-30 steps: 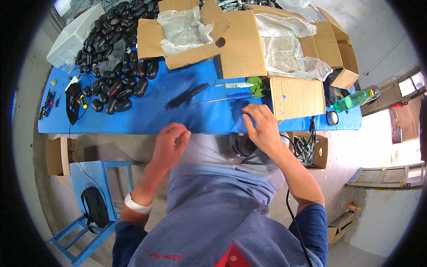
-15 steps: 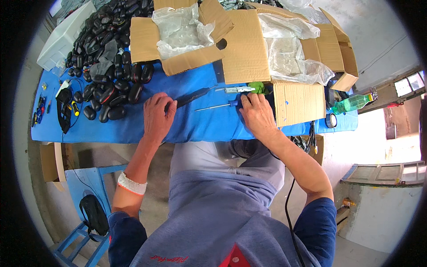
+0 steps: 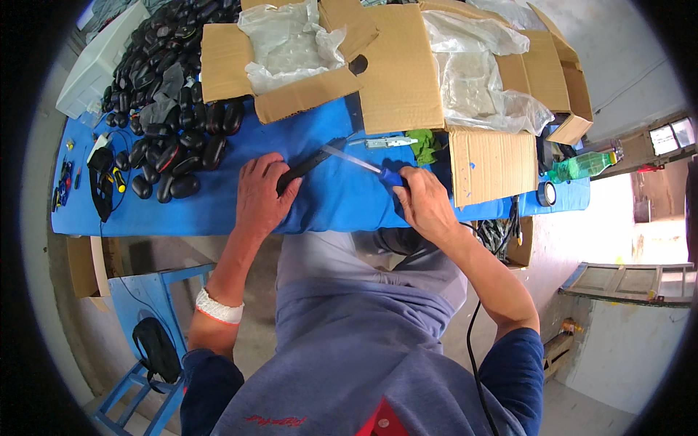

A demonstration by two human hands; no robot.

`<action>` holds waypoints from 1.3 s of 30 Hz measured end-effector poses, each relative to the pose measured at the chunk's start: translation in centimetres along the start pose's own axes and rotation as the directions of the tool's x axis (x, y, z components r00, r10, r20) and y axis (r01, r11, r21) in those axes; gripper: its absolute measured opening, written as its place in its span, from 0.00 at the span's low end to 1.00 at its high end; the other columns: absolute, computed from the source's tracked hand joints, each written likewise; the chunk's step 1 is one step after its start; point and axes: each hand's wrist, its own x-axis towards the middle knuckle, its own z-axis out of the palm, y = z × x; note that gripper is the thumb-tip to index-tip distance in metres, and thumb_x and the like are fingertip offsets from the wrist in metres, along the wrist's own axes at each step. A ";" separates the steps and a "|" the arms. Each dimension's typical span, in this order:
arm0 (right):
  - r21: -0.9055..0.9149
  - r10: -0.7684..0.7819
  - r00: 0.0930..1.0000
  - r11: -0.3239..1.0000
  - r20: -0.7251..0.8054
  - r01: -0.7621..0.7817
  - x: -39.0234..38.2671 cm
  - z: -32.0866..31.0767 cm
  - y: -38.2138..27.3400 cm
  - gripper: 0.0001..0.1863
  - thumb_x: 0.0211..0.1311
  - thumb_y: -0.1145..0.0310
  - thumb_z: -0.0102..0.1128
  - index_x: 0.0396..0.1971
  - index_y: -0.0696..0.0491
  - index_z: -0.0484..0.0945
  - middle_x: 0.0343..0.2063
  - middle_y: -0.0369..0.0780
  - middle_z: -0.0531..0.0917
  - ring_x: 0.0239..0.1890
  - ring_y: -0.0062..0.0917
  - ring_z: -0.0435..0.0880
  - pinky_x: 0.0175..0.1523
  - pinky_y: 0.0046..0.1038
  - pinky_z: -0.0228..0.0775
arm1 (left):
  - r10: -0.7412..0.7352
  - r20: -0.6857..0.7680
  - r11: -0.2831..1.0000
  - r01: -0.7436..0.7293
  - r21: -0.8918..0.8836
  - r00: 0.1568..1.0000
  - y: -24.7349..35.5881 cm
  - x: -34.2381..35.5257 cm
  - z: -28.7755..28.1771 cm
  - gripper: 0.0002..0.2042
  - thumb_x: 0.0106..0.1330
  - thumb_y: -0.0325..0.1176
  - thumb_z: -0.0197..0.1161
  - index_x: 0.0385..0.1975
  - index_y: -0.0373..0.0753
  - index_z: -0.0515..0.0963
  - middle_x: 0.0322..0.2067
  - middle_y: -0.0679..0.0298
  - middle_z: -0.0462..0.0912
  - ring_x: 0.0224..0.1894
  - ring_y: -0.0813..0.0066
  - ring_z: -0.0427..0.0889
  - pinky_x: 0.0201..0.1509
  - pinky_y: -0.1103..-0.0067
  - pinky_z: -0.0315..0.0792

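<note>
My left hand (image 3: 265, 192) is closed on the near end of a long black tool (image 3: 314, 161). The tool slants away to the right over the blue cloth and narrows to a thin tip; its exact kind is unclear. Between thumb and fingers of my right hand (image 3: 427, 200) is the blue handle of a screwdriver (image 3: 391, 176). Its metal shaft points left, toward the black tool, and looks raised off the cloth at its tip. Just beyond the screwdriver lie a narrow silvery-white item (image 3: 387, 142) and a crumpled green cloth (image 3: 423, 147).
Many black rounded cases (image 3: 174, 156) cover the left of the blue-covered table (image 3: 334, 211). Open cardboard boxes (image 3: 400, 80) with plastic liners stand along the back. At the right are a green bottle (image 3: 582, 167) and a roll of tape (image 3: 546, 194). Small tools (image 3: 65, 178) lie far left.
My right hand has picked up the screwdriver from the cloth, and its tip has swung up and away from me. My left hand has shifted slightly and still holds the black tool.
</note>
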 end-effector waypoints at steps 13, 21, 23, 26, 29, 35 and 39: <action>0.749 0.529 0.833 0.484 0.161 -0.452 -2.6 -0.2 -2.4 0.12 0.64 0.73 0.59 0.47 0.56 0.78 0.26 0.33 0.78 0.26 0.13 0.73 0.30 0.19 0.65 | -0.127 0.036 0.977 0.131 -0.166 0.991 -1.8 -0.9 1.1 0.21 0.75 0.43 0.44 0.43 0.30 0.77 0.41 0.54 0.78 0.42 0.58 0.75 0.48 0.68 0.71; 0.935 0.641 0.736 0.080 0.218 -0.346 -1.2 0.0 -2.6 0.16 0.59 0.75 0.65 0.48 0.60 0.78 0.25 0.36 0.80 0.23 0.17 0.76 0.29 0.19 0.68 | -0.201 -0.020 0.927 0.184 -0.325 0.979 -1.0 -0.9 1.3 0.18 0.73 0.37 0.44 0.35 0.31 0.79 0.33 0.56 0.81 0.39 0.53 0.75 0.51 0.65 0.66; 0.934 0.676 0.716 0.116 0.175 -0.338 -0.6 0.3 -2.6 0.15 0.59 0.76 0.65 0.47 0.60 0.79 0.24 0.36 0.80 0.22 0.17 0.76 0.28 0.18 0.68 | -0.199 -0.013 0.925 0.183 -0.332 0.980 -1.1 -0.9 1.3 0.18 0.73 0.38 0.44 0.37 0.31 0.78 0.32 0.56 0.81 0.39 0.53 0.74 0.51 0.66 0.66; 0.918 0.687 0.715 0.191 0.128 -0.347 0.6 1.0 -2.5 0.14 0.58 0.76 0.66 0.45 0.60 0.80 0.24 0.35 0.80 0.20 0.15 0.75 0.27 0.17 0.66 | -0.186 0.020 0.931 0.182 -0.317 0.982 -1.2 -0.8 1.3 0.18 0.73 0.40 0.43 0.40 0.32 0.78 0.33 0.55 0.80 0.40 0.54 0.74 0.50 0.67 0.67; 0.850 0.682 0.728 0.344 0.066 -0.399 2.1 2.1 -3.2 0.13 0.57 0.74 0.66 0.43 0.59 0.81 0.23 0.34 0.80 0.21 0.13 0.75 0.25 0.16 0.65 | -0.165 0.055 0.948 0.174 -0.266 0.985 -1.3 -0.9 1.2 0.20 0.74 0.43 0.43 0.43 0.33 0.77 0.36 0.53 0.78 0.42 0.56 0.73 0.49 0.68 0.68; 0.761 0.658 0.752 0.473 0.029 -0.443 1.4 4.6 -3.4 0.12 0.59 0.70 0.67 0.40 0.59 0.82 0.27 0.32 0.81 0.26 0.09 0.72 0.29 0.14 0.64 | -0.143 0.056 0.953 0.152 -0.262 0.988 -1.1 -0.7 1.7 0.18 0.74 0.41 0.44 0.40 0.33 0.77 0.36 0.54 0.78 0.40 0.57 0.74 0.50 0.67 0.66; 0.755 0.614 0.788 0.533 -0.035 -0.382 0.6 6.5 -2.4 0.12 0.60 0.70 0.65 0.40 0.61 0.80 0.33 0.37 0.83 0.35 0.13 0.77 0.41 0.18 0.70 | -0.098 0.018 0.973 0.100 -0.208 0.995 -1.0 -0.6 2.2 0.17 0.71 0.40 0.50 0.30 0.31 0.78 0.40 0.56 0.79 0.39 0.57 0.74 0.49 0.66 0.66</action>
